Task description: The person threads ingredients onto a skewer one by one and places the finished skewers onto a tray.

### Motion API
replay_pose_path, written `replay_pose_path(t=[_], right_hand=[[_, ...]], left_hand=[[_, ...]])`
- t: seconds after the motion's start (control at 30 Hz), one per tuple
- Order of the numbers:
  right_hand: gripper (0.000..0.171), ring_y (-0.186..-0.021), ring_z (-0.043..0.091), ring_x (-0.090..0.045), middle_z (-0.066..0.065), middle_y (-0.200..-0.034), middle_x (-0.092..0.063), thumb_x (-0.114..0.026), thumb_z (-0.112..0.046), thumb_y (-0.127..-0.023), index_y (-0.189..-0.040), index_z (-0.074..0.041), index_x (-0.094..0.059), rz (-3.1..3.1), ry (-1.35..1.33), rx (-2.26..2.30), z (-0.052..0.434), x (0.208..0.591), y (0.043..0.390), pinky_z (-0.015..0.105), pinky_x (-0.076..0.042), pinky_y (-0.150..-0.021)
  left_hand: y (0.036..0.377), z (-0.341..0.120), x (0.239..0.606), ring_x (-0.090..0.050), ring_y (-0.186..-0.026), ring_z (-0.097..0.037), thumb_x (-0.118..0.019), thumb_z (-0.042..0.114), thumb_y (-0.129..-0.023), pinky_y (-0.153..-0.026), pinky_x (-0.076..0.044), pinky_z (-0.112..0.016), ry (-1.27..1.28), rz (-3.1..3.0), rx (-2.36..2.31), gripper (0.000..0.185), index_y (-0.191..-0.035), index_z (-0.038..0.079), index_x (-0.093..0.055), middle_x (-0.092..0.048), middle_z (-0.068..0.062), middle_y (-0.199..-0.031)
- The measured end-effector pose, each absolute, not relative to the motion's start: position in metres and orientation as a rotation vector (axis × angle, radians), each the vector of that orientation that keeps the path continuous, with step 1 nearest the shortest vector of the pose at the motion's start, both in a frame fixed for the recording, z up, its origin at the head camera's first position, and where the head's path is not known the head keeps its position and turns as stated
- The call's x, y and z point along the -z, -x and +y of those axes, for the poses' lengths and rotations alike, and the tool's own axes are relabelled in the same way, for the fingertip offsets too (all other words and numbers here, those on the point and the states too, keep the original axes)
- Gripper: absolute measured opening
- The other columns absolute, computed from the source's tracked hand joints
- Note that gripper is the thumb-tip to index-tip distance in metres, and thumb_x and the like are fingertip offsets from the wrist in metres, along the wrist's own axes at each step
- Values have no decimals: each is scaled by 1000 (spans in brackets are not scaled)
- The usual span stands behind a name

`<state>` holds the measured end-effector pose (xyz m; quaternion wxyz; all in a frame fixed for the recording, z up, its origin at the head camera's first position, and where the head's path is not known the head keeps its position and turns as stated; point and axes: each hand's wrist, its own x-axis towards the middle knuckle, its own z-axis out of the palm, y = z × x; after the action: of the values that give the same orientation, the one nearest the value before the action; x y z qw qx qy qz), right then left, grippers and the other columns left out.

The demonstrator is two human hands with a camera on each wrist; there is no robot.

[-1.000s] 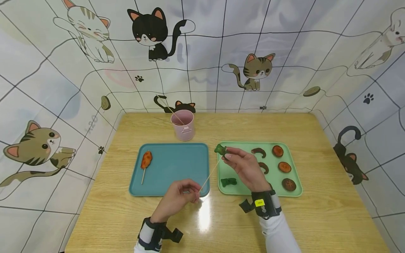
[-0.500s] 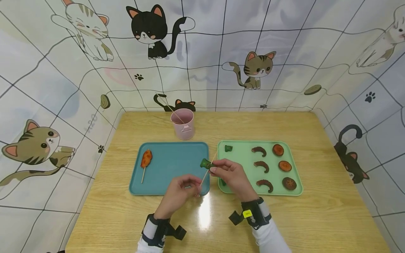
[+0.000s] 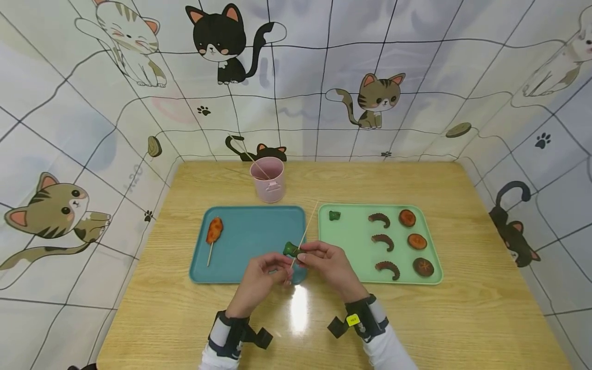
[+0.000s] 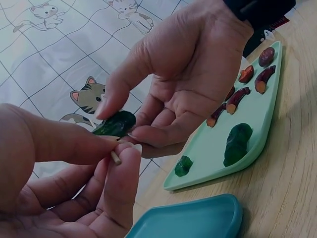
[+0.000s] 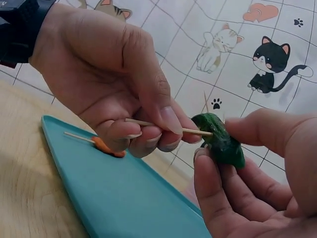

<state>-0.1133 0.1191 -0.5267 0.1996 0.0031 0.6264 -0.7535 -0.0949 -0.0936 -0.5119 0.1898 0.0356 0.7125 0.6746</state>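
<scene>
A glossy green pepper piece (image 3: 291,250) is threaded on a thin wooden skewer (image 3: 311,221), whose far end sticks out beyond it. My left hand (image 3: 263,277) pinches the skewer's lower end between thumb and fingers, and its stub (image 4: 115,157) pokes out past the fingertips. With thumb and fingers, my right hand (image 3: 330,264) grips the pepper piece close to the left fingertips. The right wrist view shows the skewer entering the pepper's side (image 5: 220,141). Two more green pieces lie on the green tray (image 3: 347,246); in the head view the right hand hides one, the larger piece (image 4: 237,144).
On the blue tray (image 3: 250,231) lies an orange-brown piece (image 3: 214,229) on a stick. Several curled brown pieces (image 3: 383,241) and round brown mushroom caps (image 3: 417,241) sit on the green tray. A pink bucket (image 3: 269,187) holding a skewer stands behind the blue tray.
My right hand has brought the green pepper piece left and down along the skewer, from its far tip to near the left hand. The left hand has barely moved.
</scene>
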Motion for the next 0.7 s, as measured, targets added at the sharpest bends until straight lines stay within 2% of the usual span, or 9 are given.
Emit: replay_pose_path(t=[0.1, 0.23, 0.4, 0.57, 0.7], right_hand=[[43, -100, 19, -75, 6, -111, -77, -74, -25, -96, -128, 2, -65, 1798, 16, 2087, 125, 525, 116, 41, -59, -98], [44, -107, 27, -73, 17, -120, -74, -71, -36, -97, -128, -5, -67, 1913, 27, 2057, 142, 521, 124, 43, -59, -99], [42, -116, 40, -68, 22, -125, -71, -72, -33, -97, -130, -7, -67, 2109, 2, 1975, 173, 522, 138, 51, -56, -102], [41, -109, 29, -70, 9, -118, -75, -73, -32, -97, -129, -8, -69, 2449, 61, 1589, 199, 532, 147, 41, -58, -92], [36, -103, 20, -69, 4, -111, -75, -74, -30, -95, -124, -10, -72, 2576, 206, 1277, 212, 540, 148, 38, -57, -87]], left_hand=[[96, -94, 513, -69, -78, -17, -59, -4, -93, -80, -63, -45, -88, 1973, -1918, 25, -117, -9, -66, -69, -31, -102], [97, -96, 515, -69, -81, -16, -62, -3, -94, -79, -63, -38, -71, 1947, -1942, 27, -119, -12, -64, -69, -30, -103], [97, -99, 516, -70, -85, -20, -66, -1, -95, -78, -63, -32, -66, 1942, -1957, 28, -120, -13, -64, -67, -31, -106], [96, -102, 517, -71, -89, -29, -65, -1, -95, -78, -63, -32, -60, 1945, -1955, 27, -120, -12, -64, -66, -35, -108], [95, -103, 518, -71, -89, -25, -65, -1, -96, -79, -63, -32, -60, 1949, -1957, 27, -120, -12, -64, -66, -34, -108]])
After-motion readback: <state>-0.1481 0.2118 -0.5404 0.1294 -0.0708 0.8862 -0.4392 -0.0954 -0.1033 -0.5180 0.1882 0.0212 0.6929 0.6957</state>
